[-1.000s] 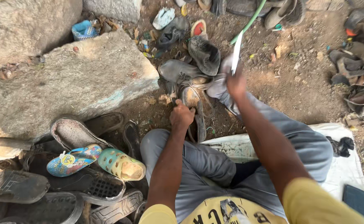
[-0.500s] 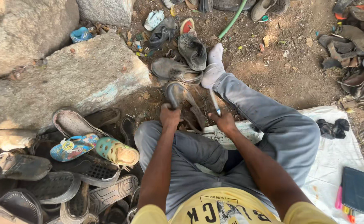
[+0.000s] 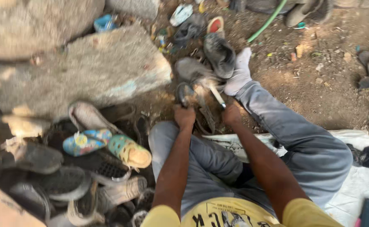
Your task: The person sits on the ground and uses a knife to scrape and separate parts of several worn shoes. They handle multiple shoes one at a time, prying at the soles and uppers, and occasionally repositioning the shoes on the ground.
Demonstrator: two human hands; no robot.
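On bare dirt between the knees, a dark shoe [image 3: 187, 96] gripped at its heel end by the left hand [image 3: 185, 116], fingers closed around it. Right hand [image 3: 231, 114] fisted on a thin pale-tipped tool [image 3: 216, 96], point toward the shoe. Likely light and bendy, worn rubber or leather, so best pinned near the sole edge where stiffest; dusty, probably not slippery. Blurred, so exact contact of tool and shoe unclear. Left: big rock [image 3: 87, 69] and heaped sandals [image 3: 108, 147]. Right: white sheet [image 3: 361, 180]. Cramped, littered ground.
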